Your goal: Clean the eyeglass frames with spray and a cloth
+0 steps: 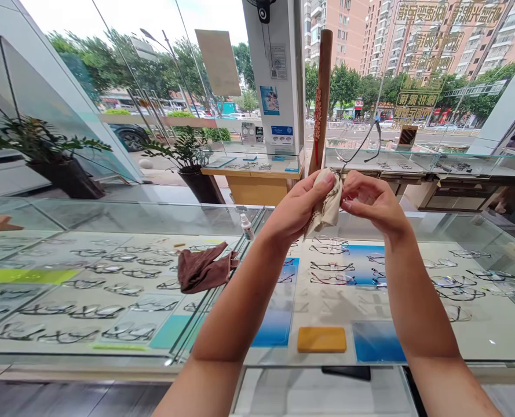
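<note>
Above the glass counter, my left hand [298, 205] is closed round a cream cloth [325, 211], pinching it with the thumb on top. A pair of eyeglasses [378, 139] sticks up from between my hands, its thin dark temples pointing up and away. Part of its front is hidden by the cloth and my fingers. On the other side, my right hand [372, 202] grips the eyeglasses with bent fingers, close against the cloth. Both forearms reach over the counter.
A brown cloth [205, 268] and a small white spray bottle [247, 227] lie on the glass counter [214, 359] to the left. An orange-yellow block [321, 339] sits near the front. Many eyeglass frames show under the glass. A wooden post [322, 98] stands beyond my hands.
</note>
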